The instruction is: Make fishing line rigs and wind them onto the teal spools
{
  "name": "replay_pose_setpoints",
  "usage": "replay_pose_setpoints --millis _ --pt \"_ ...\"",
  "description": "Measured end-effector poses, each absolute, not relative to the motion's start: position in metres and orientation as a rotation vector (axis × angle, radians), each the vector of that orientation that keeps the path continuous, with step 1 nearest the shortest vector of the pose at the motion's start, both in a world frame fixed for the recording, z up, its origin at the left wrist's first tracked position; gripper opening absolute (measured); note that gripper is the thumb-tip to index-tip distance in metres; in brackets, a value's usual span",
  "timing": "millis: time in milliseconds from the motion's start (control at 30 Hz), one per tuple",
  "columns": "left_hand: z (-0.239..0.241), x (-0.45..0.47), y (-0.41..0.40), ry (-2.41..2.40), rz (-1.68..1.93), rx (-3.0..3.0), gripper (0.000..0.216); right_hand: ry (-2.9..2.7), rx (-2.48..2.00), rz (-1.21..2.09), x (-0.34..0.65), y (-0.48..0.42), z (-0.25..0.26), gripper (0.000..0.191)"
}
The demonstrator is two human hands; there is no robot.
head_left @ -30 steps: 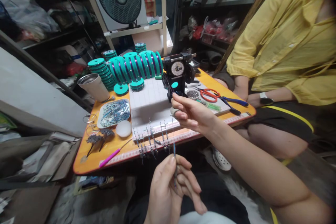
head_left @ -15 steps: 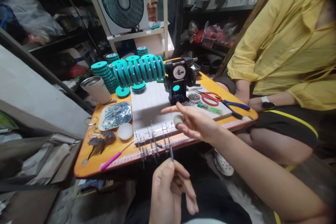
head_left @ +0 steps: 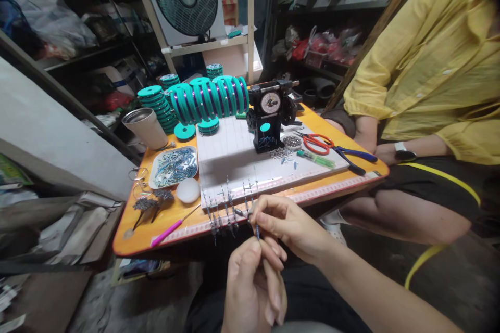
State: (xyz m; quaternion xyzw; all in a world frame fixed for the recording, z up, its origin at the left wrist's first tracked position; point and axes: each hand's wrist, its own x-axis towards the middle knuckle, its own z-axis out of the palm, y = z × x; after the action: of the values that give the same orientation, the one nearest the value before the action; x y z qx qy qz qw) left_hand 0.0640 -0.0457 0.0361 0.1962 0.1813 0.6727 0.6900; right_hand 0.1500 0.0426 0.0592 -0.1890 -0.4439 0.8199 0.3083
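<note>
Low orange table [head_left: 359,174]: white foam board [head_left: 234,156] fills the middle. Teal spools [head_left: 211,99] sit in a row along the far edge, with a black hand winder [head_left: 269,117] at the board's far right corner.

Tray [head_left: 153,182] off the board's left edge holds a heap of loose blue tubes [head_left: 175,164]; looks like unused stock. Scissors [head_left: 318,143] and pliers [head_left: 353,156] lie near the right edge, nobody touching them.

Done so far, my read: row of wire pieces [head_left: 228,208] stuck upright along the board's near edge, roughly six, count not certain.

One more is in hand. Right hand [head_left: 289,223] pinches the top end with its fingertips; left hand [head_left: 250,286] grips the lower end, fingers curled. It is a thin blue-tipped wire [head_left: 257,230], held just off the table's near edge in front of that row, not set in the board.
</note>
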Motion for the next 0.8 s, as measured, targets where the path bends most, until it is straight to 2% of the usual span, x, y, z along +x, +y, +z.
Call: replay_pose_setpoints --millis 667,800 --pt "0.033 0.061 -0.051 0.579 1.364 0.522 0.043 -1.294 -0.641 2.122 0.164 0.043 0.057 0.029" --pt "0.042 0.051 -0.047 0.847 1.337 0.713 0.042 -1.342 -0.631 2.111 0.170 0.046 0.057 0.026"
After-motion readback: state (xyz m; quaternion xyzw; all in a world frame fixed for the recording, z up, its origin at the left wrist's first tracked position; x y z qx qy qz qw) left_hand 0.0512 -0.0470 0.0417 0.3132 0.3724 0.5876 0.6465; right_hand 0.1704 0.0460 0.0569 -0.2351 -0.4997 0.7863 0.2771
